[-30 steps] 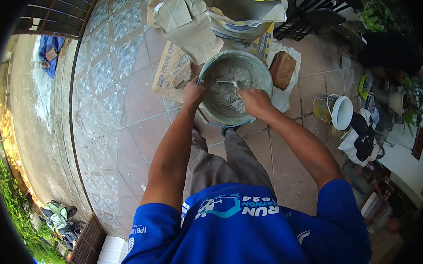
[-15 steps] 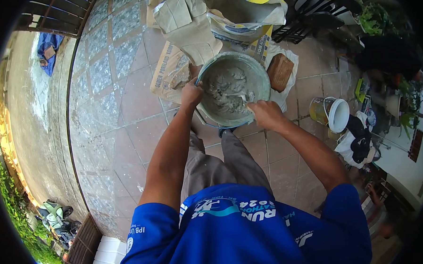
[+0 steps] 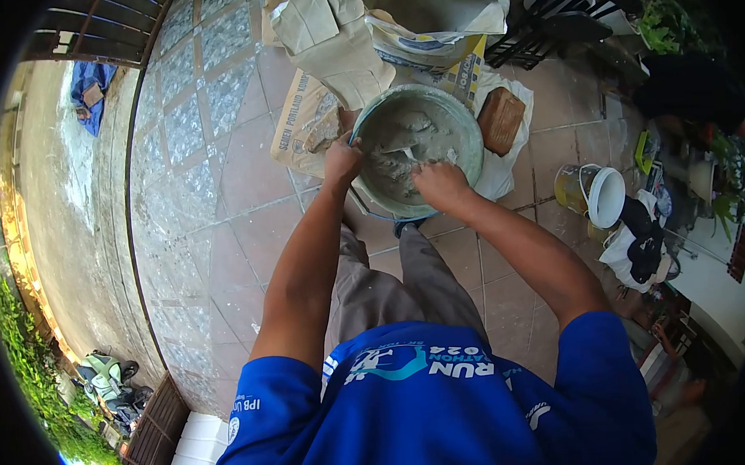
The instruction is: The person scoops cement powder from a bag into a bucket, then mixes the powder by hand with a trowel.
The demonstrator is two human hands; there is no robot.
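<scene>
A round bucket (image 3: 472,145) of wet grey cement mix (image 3: 418,129) stands on the tiles by my feet. My left hand (image 3: 343,160) is closed on the left side of its rim. Over the near right part of the bucket, my right hand (image 3: 442,184) is closed around the handle of a trowel (image 3: 403,150). The trowel's metal part shows in the mix, pointing up and left; its handle is mostly hidden by my fingers. A brick (image 3: 501,121) lies right of the bucket, and a broken chunk (image 3: 324,131) lies to its left.
Paper cement sacks (image 3: 297,123) and an opened yellow-and-white bag (image 3: 431,43) lie behind the bucket. Further right are a small paint pail (image 3: 605,197) and stacked black chairs (image 3: 576,31). Another person (image 3: 665,369) is partly visible at lower right.
My right hand has moved from the bucket's right rim inward and left, carrying the trowel further into the mix. My left hand stays at the rim.
</scene>
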